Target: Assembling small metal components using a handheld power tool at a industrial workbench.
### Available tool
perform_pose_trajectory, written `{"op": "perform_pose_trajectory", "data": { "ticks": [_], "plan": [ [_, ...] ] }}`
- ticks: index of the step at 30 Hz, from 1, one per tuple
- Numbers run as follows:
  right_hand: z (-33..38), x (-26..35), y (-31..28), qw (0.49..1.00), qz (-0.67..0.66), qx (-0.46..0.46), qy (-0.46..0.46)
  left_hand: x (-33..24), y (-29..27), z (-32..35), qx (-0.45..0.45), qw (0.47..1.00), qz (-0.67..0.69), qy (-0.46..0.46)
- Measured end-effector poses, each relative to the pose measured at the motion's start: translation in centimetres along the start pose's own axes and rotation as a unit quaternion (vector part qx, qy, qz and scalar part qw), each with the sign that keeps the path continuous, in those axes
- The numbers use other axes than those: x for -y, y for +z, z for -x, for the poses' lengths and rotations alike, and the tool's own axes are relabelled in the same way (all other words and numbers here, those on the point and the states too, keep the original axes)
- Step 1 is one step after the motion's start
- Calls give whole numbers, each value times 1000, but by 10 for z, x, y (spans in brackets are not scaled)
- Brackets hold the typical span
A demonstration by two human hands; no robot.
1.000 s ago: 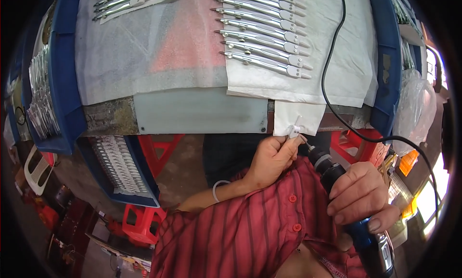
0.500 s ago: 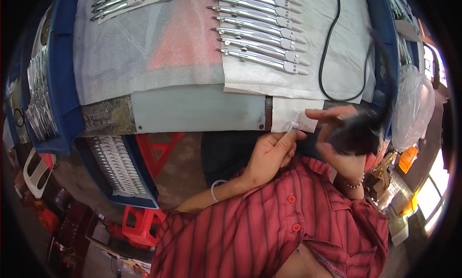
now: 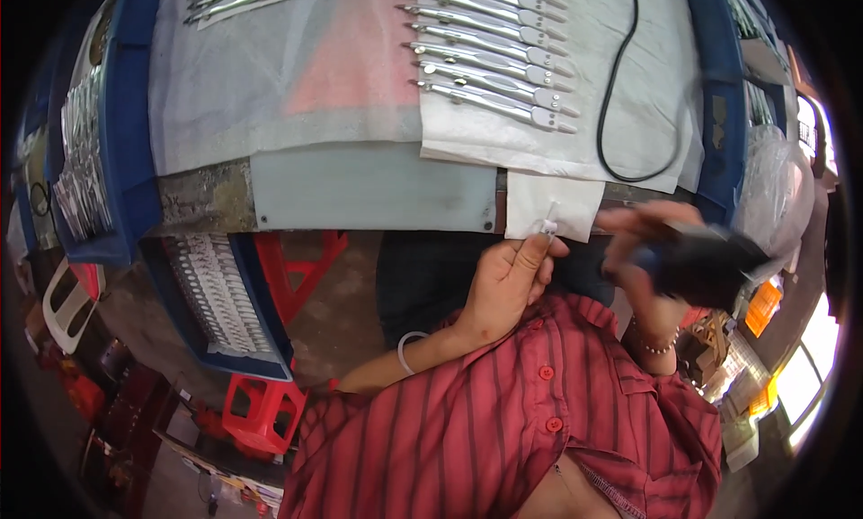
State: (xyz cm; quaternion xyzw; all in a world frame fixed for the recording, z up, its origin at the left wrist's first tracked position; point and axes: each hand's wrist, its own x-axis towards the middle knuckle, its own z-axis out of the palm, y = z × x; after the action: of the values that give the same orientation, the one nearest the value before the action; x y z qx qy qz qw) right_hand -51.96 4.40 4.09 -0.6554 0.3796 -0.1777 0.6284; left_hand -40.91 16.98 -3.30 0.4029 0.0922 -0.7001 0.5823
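My left hand (image 3: 508, 281) is closed round a silver drawing compass (image 3: 547, 227). Only the compass's head shows above my thumb and fingertip; its legs are hidden in the hand. This head is over a white cloth patch (image 3: 575, 204) at the table's front edge. To the right, my right hand (image 3: 640, 263) is wrapped round a black hand tool (image 3: 706, 266), blurred by motion and apart from the compass. The tool's exact kind cannot be made out. Beyond my hands, several silver drawing compasses (image 3: 503, 101) lie side by side on white sheeting.
A black cable (image 3: 600, 115) loops across the sheeting at right. Blue crates (image 3: 130, 115) stand at the left, and another blue crate (image 3: 292, 362) below the table holds rows of metal parts. A red stool (image 3: 261, 416) is on the floor. A clear plastic bag (image 3: 773, 186) hangs at right.
My right hand has drawn slightly to the right with the black tool, which now tilts outward. My left hand keeps the compass near the same spot. The view has shifted a little.
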Motion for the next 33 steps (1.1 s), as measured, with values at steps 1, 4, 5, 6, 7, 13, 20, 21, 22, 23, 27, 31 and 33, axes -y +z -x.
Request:
{"op": "perform_pose_trajectory", "data": {
  "ticks": [1, 4, 5, 6, 7, 13, 20, 21, 22, 23, 27, 31, 33],
  "plan": [
    [5, 5, -4, 997, -6, -17, -74, 0, 1, 0, 13, 1000, -6, 13],
    [-17, 37, -35, 947, 26, 285, -146, 2, 3, -4, 46, 999, -4, 25],
    [-11, 31, -13, 950, -37, 187, -248, -1, 0, 0, 16, 999, -25, 13],
    [-7, 34, 4, 934, -77, 81, -339, -3, -1, 1, 8, 999, -35, -4],
    [-8, 36, 10, 923, -89, 92, -363, -4, 0, 1, 14, 999, -30, -4],
    [-15, 31, 32, 897, -54, 109, -426, -9, 2, 0, 18, 999, -23, -22],
    [-20, 30, 34, 901, -56, 130, -410, -9, -2, 1, 38, 998, -54, -21],
    [-20, 31, 33, 901, -51, 132, -411, -8, -2, 1, 38, 997, -62, -17],
    [-20, 31, 33, 900, -46, 135, -411, -8, -2, 0, 39, 997, -61, -18],
    [-20, 30, 33, 901, -45, 135, -411, -8, -1, 0, 37, 997, -64, -17],
    [-21, 32, 35, 900, -53, 130, -413, -10, 0, 1, 41, 997, -61, -15],
    [-20, 31, 34, 905, -47, 137, -400, -10, -1, 1, 38, 997, -66, -19],
    [-19, 32, 35, 907, -40, 140, -395, -7, -1, 0, 42, 997, -61, -8]
  ]
}}
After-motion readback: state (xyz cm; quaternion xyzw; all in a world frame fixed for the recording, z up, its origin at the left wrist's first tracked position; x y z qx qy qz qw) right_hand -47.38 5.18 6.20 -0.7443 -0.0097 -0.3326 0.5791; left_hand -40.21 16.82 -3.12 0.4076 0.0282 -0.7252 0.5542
